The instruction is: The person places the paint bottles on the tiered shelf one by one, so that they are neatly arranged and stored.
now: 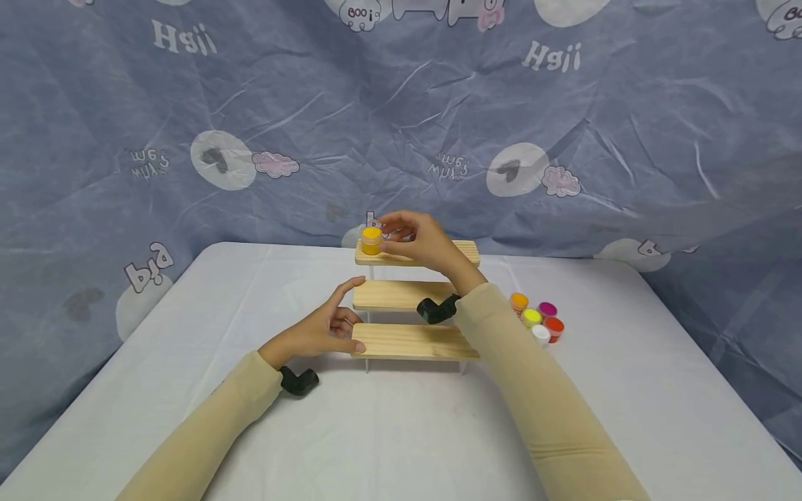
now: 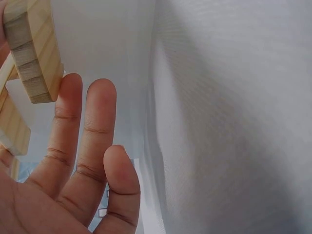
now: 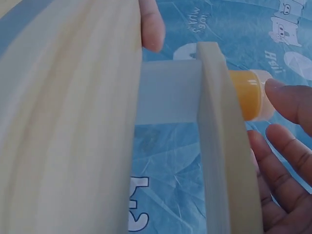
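A small jar with a yellow lid (image 1: 372, 242) stands upright at the left end of the top shelf of a three-tier wooden display stand (image 1: 401, 296). My right hand (image 1: 418, 240) is at the jar's right side, fingers loosely spread. In the right wrist view, the thumb (image 3: 290, 100) overlaps the jar's clear rim, and the other fingers lie beside it. At the stand's left end, my left hand (image 1: 322, 327) holds the stand. Its thumb rests on the bottom shelf and its index finger reaches the middle shelf's edge. The left wrist view shows a fingertip against the bottom plank (image 2: 41, 53).
Several small jars, with orange, magenta, yellow, red and white lids, cluster right of the stand; the red-lidded jar (image 1: 554, 328) is outermost. The stand is on a white-covered table (image 1: 401, 431). A printed blue-grey cloth (image 1: 388, 125) hangs behind. Black wrist devices (image 1: 299, 382) hang by both cuffs.
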